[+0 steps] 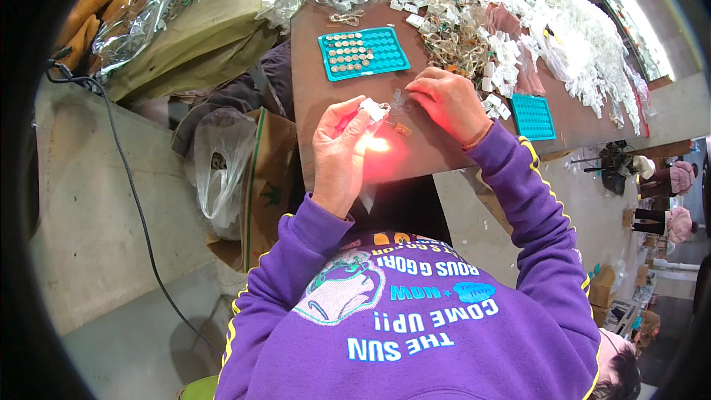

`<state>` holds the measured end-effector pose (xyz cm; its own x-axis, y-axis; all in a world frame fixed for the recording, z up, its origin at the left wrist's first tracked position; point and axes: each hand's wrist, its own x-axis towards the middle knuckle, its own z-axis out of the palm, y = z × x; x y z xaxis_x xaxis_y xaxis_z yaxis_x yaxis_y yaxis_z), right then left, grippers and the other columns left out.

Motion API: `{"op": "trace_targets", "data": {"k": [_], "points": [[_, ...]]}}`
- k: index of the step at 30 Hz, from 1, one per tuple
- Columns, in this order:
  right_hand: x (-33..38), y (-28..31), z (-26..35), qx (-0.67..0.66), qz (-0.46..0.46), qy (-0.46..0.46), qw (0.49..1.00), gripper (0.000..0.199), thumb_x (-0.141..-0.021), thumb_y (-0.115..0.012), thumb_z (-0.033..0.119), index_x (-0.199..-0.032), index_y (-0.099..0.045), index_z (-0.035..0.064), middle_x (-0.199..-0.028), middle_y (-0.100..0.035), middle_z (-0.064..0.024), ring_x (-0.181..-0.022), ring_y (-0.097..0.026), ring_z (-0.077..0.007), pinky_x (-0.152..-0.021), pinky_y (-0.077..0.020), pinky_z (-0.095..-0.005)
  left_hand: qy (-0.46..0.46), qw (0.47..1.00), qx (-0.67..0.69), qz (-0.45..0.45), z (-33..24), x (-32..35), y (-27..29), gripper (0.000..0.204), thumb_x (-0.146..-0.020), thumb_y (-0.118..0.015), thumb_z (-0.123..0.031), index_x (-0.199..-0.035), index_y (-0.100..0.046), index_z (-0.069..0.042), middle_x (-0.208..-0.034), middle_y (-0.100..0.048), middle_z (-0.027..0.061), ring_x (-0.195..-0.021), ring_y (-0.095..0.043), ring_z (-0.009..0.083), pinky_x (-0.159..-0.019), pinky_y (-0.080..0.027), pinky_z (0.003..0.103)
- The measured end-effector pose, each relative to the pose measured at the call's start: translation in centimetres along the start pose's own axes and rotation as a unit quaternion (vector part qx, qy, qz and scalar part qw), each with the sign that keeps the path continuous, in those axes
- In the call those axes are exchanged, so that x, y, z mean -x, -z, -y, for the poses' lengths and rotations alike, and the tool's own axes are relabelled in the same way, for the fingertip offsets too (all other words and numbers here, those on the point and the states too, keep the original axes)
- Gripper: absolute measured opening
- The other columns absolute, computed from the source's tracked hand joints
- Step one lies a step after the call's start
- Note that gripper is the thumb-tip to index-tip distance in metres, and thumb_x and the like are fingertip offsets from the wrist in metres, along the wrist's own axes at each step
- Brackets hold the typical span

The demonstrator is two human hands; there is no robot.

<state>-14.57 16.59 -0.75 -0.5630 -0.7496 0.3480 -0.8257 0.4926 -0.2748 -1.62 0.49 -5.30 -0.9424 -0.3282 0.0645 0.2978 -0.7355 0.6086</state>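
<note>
My left hand (pixel 339 150) pinches a small white plastic box (pixel 374 110) between thumb and fingertips, above the brown tabletop (pixel 326 96). Thin pale wires loop from the box toward the right. A bright red-orange glow shines on the table beside my left hand and tints both hands. My right hand (pixel 452 107) is closed, its fingertips pressed together at the edge of some thin clear scraps (pixel 401 102); what they grip, if anything, is too small to make out. A small orange piece (pixel 402 130) lies between the hands.
Beyond my hands lies a teal tray (pixel 389 65) partly filled with round metallic discs. A second teal tray (pixel 533 117) sits at the right, near heaped white boxes and tangled wires (pixel 459 37). A cardboard box (pixel 268 185) with a plastic bag stands at left. Other people are farther right.
</note>
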Motion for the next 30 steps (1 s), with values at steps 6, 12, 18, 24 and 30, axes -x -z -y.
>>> {"op": "trace_targets", "data": {"k": [6, 12, 18, 24, 30], "points": [[-0.4, -0.6, 0.7, 0.025, 0.012, 0.032, 0.999, 0.011, -0.080, -0.065, 0.016, -0.086, -0.069, 0.0081, -0.085, -0.064, -0.0081, -0.079, -0.064, -0.0289, -0.072, -0.0523, -0.0391, 0.019, 0.996, 0.089, -0.001, 0.0, -0.3, 0.6, 0.020, -0.096, -0.054, -0.004, -0.115, -0.057, 0.002, -0.111, -0.061, 0.0157, -0.105, -0.061, 0.0257, -0.102, -0.047, 0.043], [-0.2, -1.2, 0.5, 0.039, 0.005, 0.018, 0.999, 0.009, -0.080, -0.066, 0.015, -0.086, -0.068, 0.0084, -0.082, -0.063, -0.0075, -0.079, -0.063, -0.0290, -0.071, -0.0513, -0.0387, 0.018, 0.997, 0.078, 0.012, 0.0, -0.4, 1.0, 0.023, -0.096, -0.054, -0.005, -0.118, -0.055, 0.001, -0.112, -0.061, 0.0168, -0.108, -0.060, 0.0282, -0.103, -0.045, 0.045], [-0.2, -1.2, 0.1, -0.002, -0.023, -0.019, 1.000, 0.007, -0.081, -0.066, 0.014, -0.084, -0.067, 0.0072, -0.082, -0.063, -0.0085, -0.078, -0.063, -0.0294, -0.071, -0.0513, -0.0379, 0.033, 0.999, 0.038, 0.007, -0.1, -0.3, 1.2, 0.025, -0.094, -0.058, -0.007, -0.118, -0.056, 0.001, -0.112, -0.062, 0.0165, -0.109, -0.060, 0.0281, -0.102, -0.045, 0.043], [-0.1, -0.7, 1.0, 0.017, -0.028, 0.037, 0.999, 0.009, -0.079, -0.067, 0.013, -0.086, -0.067, 0.0072, -0.082, -0.063, -0.0066, -0.076, -0.063, -0.0270, -0.073, -0.0508, -0.0372, 0.028, 0.996, 0.081, 0.004, -0.1, -0.4, 0.9, 0.025, -0.094, -0.059, -0.010, -0.117, -0.056, 0.000, -0.109, -0.062, 0.0149, -0.107, -0.061, 0.0279, -0.101, -0.045, 0.042], [-0.1, -1.4, 0.7, 0.098, -0.023, 0.085, 0.991, 0.010, -0.078, -0.067, 0.013, -0.087, -0.067, 0.0084, -0.082, -0.065, -0.0061, -0.075, -0.063, -0.0251, -0.073, -0.0502, -0.0356, 0.026, 0.996, 0.087, -0.004, -0.2, -0.5, 1.0, 0.022, -0.095, -0.056, -0.007, -0.115, -0.056, 0.001, -0.106, -0.063, 0.0145, -0.105, -0.061, 0.0267, -0.099, -0.048, 0.044]]}}
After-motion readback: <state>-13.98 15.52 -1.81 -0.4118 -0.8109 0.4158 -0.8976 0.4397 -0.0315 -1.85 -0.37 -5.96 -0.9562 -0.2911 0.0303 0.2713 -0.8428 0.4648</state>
